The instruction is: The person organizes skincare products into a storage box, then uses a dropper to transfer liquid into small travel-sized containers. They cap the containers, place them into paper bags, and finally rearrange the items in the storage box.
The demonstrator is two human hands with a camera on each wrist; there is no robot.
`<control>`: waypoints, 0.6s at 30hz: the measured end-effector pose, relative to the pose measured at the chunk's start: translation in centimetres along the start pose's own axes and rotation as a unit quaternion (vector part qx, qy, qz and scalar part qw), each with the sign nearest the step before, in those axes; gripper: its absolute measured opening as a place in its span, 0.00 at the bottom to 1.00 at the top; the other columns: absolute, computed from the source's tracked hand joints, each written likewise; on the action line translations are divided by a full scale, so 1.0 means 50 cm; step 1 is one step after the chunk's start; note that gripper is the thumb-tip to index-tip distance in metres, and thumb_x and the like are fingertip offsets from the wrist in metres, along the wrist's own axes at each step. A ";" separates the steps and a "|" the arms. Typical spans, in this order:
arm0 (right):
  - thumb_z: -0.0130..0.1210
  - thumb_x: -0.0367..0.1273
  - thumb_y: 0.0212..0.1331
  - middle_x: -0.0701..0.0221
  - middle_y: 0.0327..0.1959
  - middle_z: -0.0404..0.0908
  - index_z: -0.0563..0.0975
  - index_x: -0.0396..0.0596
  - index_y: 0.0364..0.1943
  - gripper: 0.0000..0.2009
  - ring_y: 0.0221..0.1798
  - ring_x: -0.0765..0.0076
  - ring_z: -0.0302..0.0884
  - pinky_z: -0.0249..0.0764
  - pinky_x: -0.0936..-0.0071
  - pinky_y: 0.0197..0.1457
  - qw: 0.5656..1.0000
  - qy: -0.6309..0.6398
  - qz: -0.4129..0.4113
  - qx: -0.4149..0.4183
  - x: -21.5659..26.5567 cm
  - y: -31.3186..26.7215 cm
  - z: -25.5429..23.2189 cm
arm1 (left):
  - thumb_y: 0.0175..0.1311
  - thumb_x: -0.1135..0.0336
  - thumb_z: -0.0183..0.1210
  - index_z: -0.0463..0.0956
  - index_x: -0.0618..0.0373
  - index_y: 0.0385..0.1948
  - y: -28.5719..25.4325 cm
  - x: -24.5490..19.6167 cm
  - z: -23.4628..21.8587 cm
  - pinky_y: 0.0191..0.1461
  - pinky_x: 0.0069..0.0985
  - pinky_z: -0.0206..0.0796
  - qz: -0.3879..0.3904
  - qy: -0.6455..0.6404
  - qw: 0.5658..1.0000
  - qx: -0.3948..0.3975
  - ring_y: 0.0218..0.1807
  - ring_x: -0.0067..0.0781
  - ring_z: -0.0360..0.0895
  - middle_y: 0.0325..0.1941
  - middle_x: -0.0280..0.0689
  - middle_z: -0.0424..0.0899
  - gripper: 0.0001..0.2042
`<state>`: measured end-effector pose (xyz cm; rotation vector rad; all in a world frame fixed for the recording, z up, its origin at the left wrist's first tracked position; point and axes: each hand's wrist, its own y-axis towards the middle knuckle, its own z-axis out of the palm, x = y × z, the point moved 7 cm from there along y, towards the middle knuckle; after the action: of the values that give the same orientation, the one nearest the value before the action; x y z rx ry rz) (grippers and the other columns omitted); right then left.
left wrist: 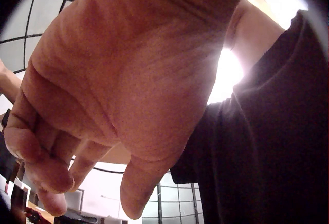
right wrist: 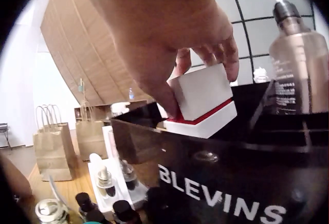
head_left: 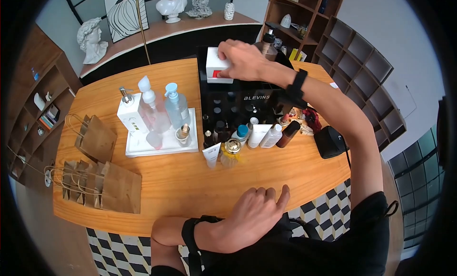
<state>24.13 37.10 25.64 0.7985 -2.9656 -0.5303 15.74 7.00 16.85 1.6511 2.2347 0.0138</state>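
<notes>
Reaching over the black BLEVINS organizer [head_left: 227,91], my right hand [head_left: 245,61] grips a small white box [head_left: 212,63] at its back left. In the right wrist view, thumb and fingers bend round the upper part of the white box [right wrist: 203,93]. A red band shows between that upper part and the white base, which sits at the organizer's top [right wrist: 139,126]. My left hand [head_left: 252,218] hovers near the table's front edge with loosely bent fingers, holding nothing. Its palm faces the camera in the left wrist view.
Before the organizer stand several bottles, a white tube [head_left: 212,155] and a gold-capped jar [head_left: 232,146]. To the left, a white tray [head_left: 162,151] bears pump bottles. Brown paper bags [head_left: 121,188] stand at the table's left. A tall pump bottle [right wrist: 300,59] rises behind the organizer's front.
</notes>
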 end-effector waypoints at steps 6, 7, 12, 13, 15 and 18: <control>0.77 0.41 0.55 0.57 0.42 0.79 0.72 0.44 0.45 0.25 0.45 0.47 0.81 0.77 0.52 0.48 0.984 0.047 -0.064 -0.157 0.091 -0.179 -0.202 | 0.69 0.57 0.68 0.72 0.70 0.68 -0.002 -0.005 0.004 0.39 0.37 0.79 -0.009 -0.018 1.000 0.010 0.35 0.43 0.85 0.35 0.45 0.82 0.31; 0.77 0.40 0.55 0.58 0.40 0.78 0.70 0.45 0.43 0.25 0.40 0.47 0.80 0.77 0.54 0.45 0.985 0.077 -0.061 -0.142 0.103 -0.215 -0.218 | 0.69 0.57 0.68 0.72 0.70 0.68 -0.003 -0.007 0.004 0.39 0.37 0.79 -0.008 -0.022 1.000 0.011 0.35 0.43 0.85 0.35 0.45 0.82 0.31; 0.81 0.32 0.43 0.59 0.44 0.77 0.69 0.49 0.41 0.28 0.47 0.52 0.81 0.81 0.58 0.46 0.981 0.181 -0.070 -0.004 0.148 -0.392 -0.157 | 0.67 0.58 0.68 0.71 0.67 0.69 -0.007 -0.015 -0.002 0.41 0.35 0.79 -0.019 0.008 1.000 0.014 0.38 0.40 0.85 0.36 0.43 0.82 0.32; 0.81 0.31 0.42 0.58 0.45 0.78 0.69 0.48 0.41 0.28 0.50 0.51 0.81 0.82 0.57 0.49 0.974 0.206 -0.095 -0.010 0.164 -0.423 -0.131 | 0.67 0.58 0.68 0.71 0.67 0.69 -0.008 -0.019 -0.003 0.41 0.35 0.79 -0.023 0.006 1.000 0.013 0.38 0.40 0.85 0.36 0.43 0.82 0.32; 0.80 0.31 0.44 0.56 0.47 0.79 0.70 0.47 0.43 0.27 0.51 0.47 0.81 0.83 0.53 0.46 0.967 0.242 -0.072 0.038 0.189 -0.476 -0.055 | 0.65 0.60 0.67 0.73 0.67 0.68 -0.013 -0.038 0.004 0.42 0.34 0.79 -0.004 0.003 1.000 0.019 0.40 0.38 0.85 0.36 0.41 0.82 0.31; 0.78 0.33 0.46 0.57 0.45 0.78 0.72 0.45 0.47 0.27 0.51 0.46 0.79 0.84 0.55 0.44 0.956 0.269 -0.081 0.089 0.230 -0.513 0.042 | 0.65 0.63 0.64 0.76 0.67 0.66 -0.021 -0.065 0.002 0.43 0.32 0.79 0.063 0.001 0.997 -0.040 0.40 0.37 0.85 0.36 0.40 0.81 0.28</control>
<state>26.33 11.32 14.47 1.0137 -2.4742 -0.0282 15.62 3.63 17.45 1.7461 2.0986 0.1353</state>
